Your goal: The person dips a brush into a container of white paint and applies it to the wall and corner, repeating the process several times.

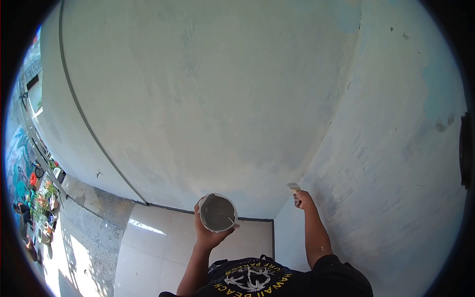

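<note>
My left hand (207, 235) is wrapped round a round tub with a whitish, smeared rim (200, 214), held out in front of my chest. Inside it is grey paint (217, 211), seen from above. A paintbrush (293, 186) is gripped in my right hand (305, 199), fingers closed round its handle. The brush's bristles point up and left, close to the corner where the front wall (213, 109) meets the right wall (386, 163). Both walls carry uneven, pale grey-white patches.
Below me are light floor tiles (143, 247). A thin grey conduit (86, 123) runs down the front wall. Far left, potted plants (44, 203) line a sunlit concrete path (81, 252), with people partly visible beside them. A dark object (465, 151) juts in at the right edge.
</note>
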`<action>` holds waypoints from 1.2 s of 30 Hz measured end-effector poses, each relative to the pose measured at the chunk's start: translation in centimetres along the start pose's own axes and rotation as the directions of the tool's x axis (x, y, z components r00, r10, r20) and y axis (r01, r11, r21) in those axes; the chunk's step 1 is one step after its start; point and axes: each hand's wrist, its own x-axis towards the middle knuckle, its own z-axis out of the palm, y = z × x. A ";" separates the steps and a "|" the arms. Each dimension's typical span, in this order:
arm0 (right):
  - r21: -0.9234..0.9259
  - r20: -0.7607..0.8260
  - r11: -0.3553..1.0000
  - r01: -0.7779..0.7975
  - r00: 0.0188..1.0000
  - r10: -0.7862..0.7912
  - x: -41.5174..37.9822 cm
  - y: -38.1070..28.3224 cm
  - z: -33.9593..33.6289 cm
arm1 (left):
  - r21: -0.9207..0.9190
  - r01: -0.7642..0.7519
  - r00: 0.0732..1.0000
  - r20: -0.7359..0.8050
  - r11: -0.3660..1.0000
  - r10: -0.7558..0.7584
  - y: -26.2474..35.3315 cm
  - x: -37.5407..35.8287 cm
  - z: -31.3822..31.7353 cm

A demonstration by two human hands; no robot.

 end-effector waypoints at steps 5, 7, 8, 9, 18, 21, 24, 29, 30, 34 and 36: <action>0.135 -0.134 0.867 0.481 0.875 -0.465 -11.6 -14.7 2.4 | -0.012 -0.011 1.000 0.019 1.000 0.011 0.3 0.3 -0.1; 0.186 -0.103 0.782 0.596 0.803 -0.587 -17.9 -20.2 3.8 | -0.007 -0.016 0.999 0.041 1.000 0.016 0.4 0.4 -0.2; 0.181 -0.086 0.713 0.677 0.734 -0.674 -21.4 -21.7 4.9 | -0.019 -0.002 0.999 0.037 1.000 0.002 0.5 0.4 -0.1; 0.201 -0.091 0.647 0.735 0.672 -0.735 -23.8 -23.0 5.4 | -0.032 0.012 0.999 0.032 0.999 -0.010 0.4 0.4 0.0; 0.356 -0.087 0.317 0.879 0.369 -0.925 -32.9 -32.7 8.3 | -0.019 0.071 0.995 0.074 0.997 -0.069 -1.1 0.2 -0.4; 0.399 -0.067 0.355 0.846 0.413 -0.908 -31.3 -31.8 9.1 | -0.023 0.040 0.996 0.083 0.999 -0.038 -1.0 0.5 -0.4; 0.409 -0.024 0.415 0.813 0.464 -0.886 -28.2 -31.7 8.3 | -0.028 0.047 0.992 0.119 0.999 -0.043 -1.1 0.8 -0.8; 0.266 -0.075 0.488 0.832 0.522 -0.850 -25.5 -30.1 7.1 | -0.050 0.049 0.991 0.131 0.998 -0.042 0.9 1.3 -0.6; 0.270 -0.074 0.489 0.829 0.524 -0.848 -23.2 -28.5 7.0 | -0.051 0.045 0.991 0.129 0.998 -0.038 -0.4 0.9 -0.7; 0.183 -0.086 0.568 0.803 0.588 -0.804 -16.2 -22.3 6.2 | -0.054 0.067 0.988 0.141 0.996 -0.059 -1.5 0.7 -0.8; 0.189 -0.106 0.629 0.754 0.652 -0.751 -12.4 -17.7 5.7 | -0.073 0.066 0.987 0.152 0.995 -0.054 -1.5 0.9 -0.8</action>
